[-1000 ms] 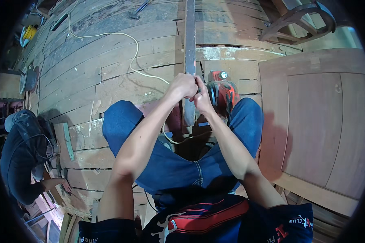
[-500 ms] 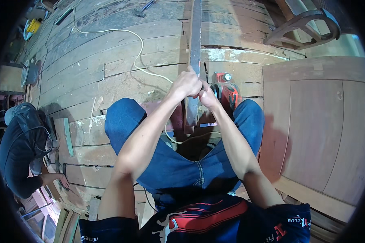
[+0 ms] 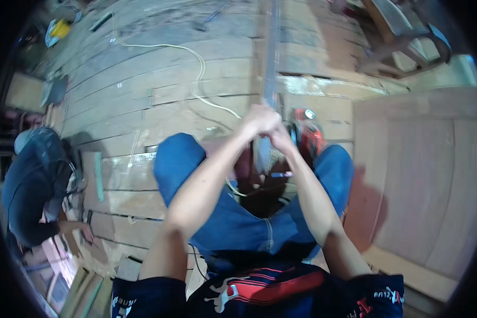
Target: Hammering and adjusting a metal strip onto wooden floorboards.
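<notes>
The floor is of wooden boards, with dark gaps between several of them. Along its right edge stands a large wooden panel. Near the left edge a co-worker bends low, one arm reaching toward the boards. The person squats toward the near edge in blue trousers, knees apart.

The beam, long and narrow, runs from the far edge of the floor to a near end between the knees. A curved wooden frame is at the far right corner. A pale cord winds from the far left toward the beam. A red tool sits just right of the beam, near the right knee.

The left hand lies over the beam, fingers curled. The right hand is close against it, also curled. Both are blurred; whether they grip anything cannot be told. A green strip lies beside the co-worker.
</notes>
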Motion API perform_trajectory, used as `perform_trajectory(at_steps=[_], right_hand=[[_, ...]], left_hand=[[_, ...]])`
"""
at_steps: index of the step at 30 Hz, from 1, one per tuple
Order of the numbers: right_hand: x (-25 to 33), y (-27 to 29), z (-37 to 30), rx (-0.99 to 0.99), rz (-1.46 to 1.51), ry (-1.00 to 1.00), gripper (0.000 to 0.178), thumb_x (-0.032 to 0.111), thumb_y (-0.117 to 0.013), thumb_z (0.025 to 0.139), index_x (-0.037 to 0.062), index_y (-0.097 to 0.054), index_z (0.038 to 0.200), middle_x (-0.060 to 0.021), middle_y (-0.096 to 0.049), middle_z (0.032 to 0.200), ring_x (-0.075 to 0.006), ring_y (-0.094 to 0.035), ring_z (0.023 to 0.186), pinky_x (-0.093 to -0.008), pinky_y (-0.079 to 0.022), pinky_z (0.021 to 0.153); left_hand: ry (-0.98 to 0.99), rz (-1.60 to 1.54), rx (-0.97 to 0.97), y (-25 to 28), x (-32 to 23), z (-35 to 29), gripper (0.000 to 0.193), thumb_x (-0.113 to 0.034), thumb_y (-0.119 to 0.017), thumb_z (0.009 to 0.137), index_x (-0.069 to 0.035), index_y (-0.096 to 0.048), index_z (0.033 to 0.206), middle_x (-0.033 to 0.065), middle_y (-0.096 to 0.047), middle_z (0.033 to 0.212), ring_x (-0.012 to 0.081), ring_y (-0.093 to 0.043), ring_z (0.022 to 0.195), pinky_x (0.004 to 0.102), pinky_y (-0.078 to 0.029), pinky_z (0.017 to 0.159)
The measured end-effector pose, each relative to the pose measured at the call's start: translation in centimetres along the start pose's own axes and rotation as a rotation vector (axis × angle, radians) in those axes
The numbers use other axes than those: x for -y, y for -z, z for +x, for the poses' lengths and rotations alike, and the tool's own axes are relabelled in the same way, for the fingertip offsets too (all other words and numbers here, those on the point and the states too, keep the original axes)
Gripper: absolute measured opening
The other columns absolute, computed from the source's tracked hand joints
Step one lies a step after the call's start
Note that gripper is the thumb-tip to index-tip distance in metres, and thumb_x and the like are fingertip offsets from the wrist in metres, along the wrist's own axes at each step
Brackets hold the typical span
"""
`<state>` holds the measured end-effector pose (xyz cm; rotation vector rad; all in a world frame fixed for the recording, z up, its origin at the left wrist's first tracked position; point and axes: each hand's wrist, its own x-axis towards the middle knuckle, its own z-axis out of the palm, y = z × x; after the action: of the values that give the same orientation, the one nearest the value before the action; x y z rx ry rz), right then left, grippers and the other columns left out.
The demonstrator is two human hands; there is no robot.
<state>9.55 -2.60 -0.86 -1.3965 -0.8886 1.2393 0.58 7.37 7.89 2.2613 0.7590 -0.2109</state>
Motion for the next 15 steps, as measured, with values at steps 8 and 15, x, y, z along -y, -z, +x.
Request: perform_trajectory(at_steps=[8,15], right_hand=[[-4.4,2.6,0.6,-0.155,0.004,0.11,0.028,0.004,-0.044,0.071,-0.002,-0.053,0.097,-0.0078,-0.058,0.079,-0.0165,-0.055,0.068,-0.0295,-0.045,0.062],[1.1,0.1,-0.4,-0.215,0.193,0.087,0.021,0.004,-0.05,0.058,-0.002,-0.051,0.078,-0.0096,-0.054,0.074,-0.0205,-0.052,0.066,-0.0309,-0.044,0.067]], left_hand=[[0.235,-0.636,0.073,-0.5,0.2,1.4,0.068,-0.063,-0.033,0.091,-0.001,-0.058,0.078,0.0111,-0.056,0.053,0.0176,-0.054,0.041,0.0313,-0.041,0.036],[0.249,-0.246,-0.199,0.3,4.5,0.2,0.053,-0.045,-0.045,0.09,0.003,-0.069,0.092,0.0239,-0.067,0.087,0.0338,-0.067,0.083,0.0428,-0.052,0.076]])
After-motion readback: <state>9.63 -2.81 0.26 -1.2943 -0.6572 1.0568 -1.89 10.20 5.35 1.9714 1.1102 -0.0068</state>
